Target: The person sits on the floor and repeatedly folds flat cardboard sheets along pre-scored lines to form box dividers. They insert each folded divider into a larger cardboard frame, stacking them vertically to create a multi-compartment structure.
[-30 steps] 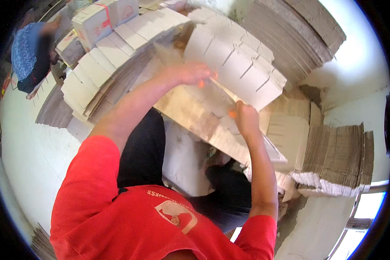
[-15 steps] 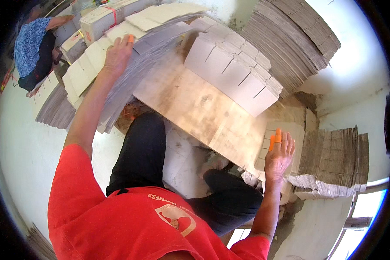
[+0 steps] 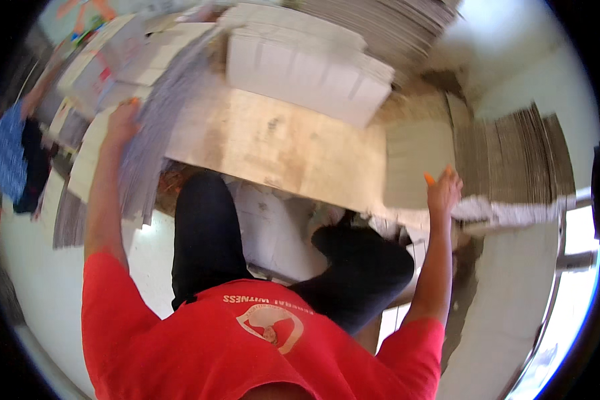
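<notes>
My left hand point(image 3: 123, 123) rests on a tall fanned stack of cardboard sheets point(image 3: 155, 113) on the left. Motion smears its fingers, and an orange finger cover shows at the tip. On the right, my right hand point(image 3: 445, 189) is over the edge of a flat cardboard piece point(image 3: 417, 160) at the end of a wooden board point(image 3: 280, 143). Its orange-covered finger stands apart from the others, and I see nothing held in it. Behind the board's middle stands a block of slotted cardboard pieces point(image 3: 307, 77), on edge.
Upright cardboard sheets point(image 3: 513, 160) are packed beyond my right hand. A larger cardboard stack point(image 3: 380, 27) rises at the back. Boxes point(image 3: 103, 60) stand at the far left, near another person in a blue patterned top point(image 3: 8, 153). My dark-trousered legs point(image 3: 210, 233) are below the board.
The view has turned, so the board and stacks sit differently. My left hand stays at the left stack. My right hand's fingers, stretched out before, are now more bent at the flat piece's edge.
</notes>
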### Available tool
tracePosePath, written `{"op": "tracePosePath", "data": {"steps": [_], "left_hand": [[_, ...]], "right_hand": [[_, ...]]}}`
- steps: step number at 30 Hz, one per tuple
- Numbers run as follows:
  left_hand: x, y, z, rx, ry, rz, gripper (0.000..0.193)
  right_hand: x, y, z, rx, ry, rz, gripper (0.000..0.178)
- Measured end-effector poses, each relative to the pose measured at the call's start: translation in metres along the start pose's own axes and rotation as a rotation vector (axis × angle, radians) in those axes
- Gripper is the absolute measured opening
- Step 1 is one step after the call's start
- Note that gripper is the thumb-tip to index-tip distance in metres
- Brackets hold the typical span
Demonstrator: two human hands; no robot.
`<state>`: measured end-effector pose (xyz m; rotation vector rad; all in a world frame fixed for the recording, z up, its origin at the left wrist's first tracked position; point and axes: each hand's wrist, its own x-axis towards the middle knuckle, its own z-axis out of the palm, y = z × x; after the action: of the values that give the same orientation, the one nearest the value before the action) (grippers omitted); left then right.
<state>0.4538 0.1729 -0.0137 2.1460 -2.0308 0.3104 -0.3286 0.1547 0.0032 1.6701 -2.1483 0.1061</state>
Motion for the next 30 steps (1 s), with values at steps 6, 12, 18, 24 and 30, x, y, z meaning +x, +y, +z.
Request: {"op": "tracePosePath", "data": {"steps": [6,12,18,24,30], "left_hand": [[0.006,0.038,-0.030,0.069,0.032,-0.043,0.053],[-0.016,0.124,-0.019,-0.421,0.193,-0.051,0.033],[-0.020,0.209,-0.017,-0.350,0.045,0.133,0.028],[0.025,0.265,-0.001,-0.488,0.047,0.281,0.029],[0.122,0.349,0.008,-0.562,0.242,0.468,0.039]], "right_hand": [[0.007,-0.017,0.002,-0.015,-0.114,0.117,0.058],[0.019,0.014,0.046,0.043,-0.044,0.062,0.026],[0.030,0.026,0.037,0.254,-0.044,0.215,0.025],[0.031,0.001,-0.027,0.361,0.179,0.425,0.027],[0.037,-0.048,-0.084,0.725,0.655,0.093,0.034]]}}
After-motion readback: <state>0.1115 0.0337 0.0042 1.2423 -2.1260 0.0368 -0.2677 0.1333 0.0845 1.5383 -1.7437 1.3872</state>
